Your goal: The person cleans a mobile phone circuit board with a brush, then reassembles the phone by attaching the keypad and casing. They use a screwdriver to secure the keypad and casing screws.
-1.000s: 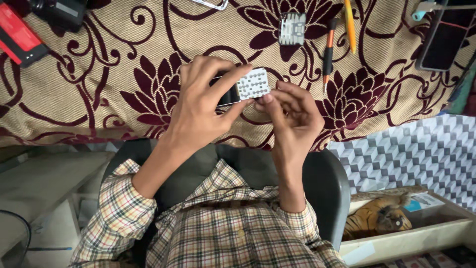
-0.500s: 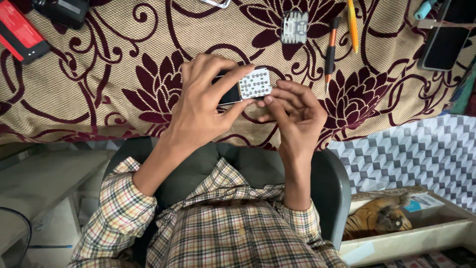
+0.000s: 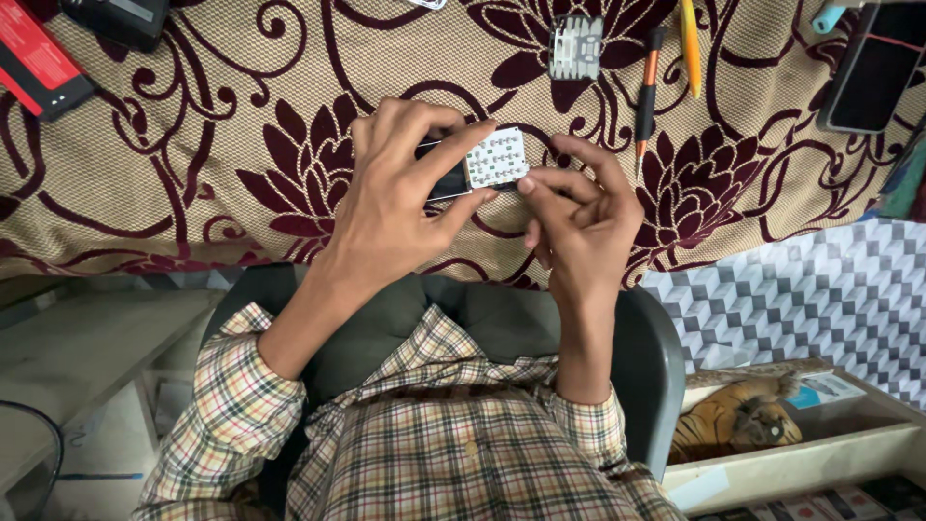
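My left hand (image 3: pixel 400 193) grips a small opened phone (image 3: pixel 477 166) whose black body carries a bare white keypad board facing up. My right hand (image 3: pixel 579 217) is at the phone's right end, its thumb and fingertips pinching the board's lower right corner. Both hands hover just above a beige cloth with maroon flowers (image 3: pixel 193 183). A loose grey keypad frame (image 3: pixel 575 45) lies on the cloth above the hands. An orange-handled screwdriver (image 3: pixel 645 92) lies to its right.
A yellow tool (image 3: pixel 690 43) lies beside the screwdriver. A dark phone (image 3: pixel 873 68) sits at the top right, a red-and-black box (image 3: pixel 39 63) at the top left beside a black device (image 3: pixel 121 19). A tray with a tiger picture (image 3: pixel 752 425) is at the lower right.
Both hands with the phone have stayed in nearly the same place. The right fingers have shifted slightly along the board's right edge.
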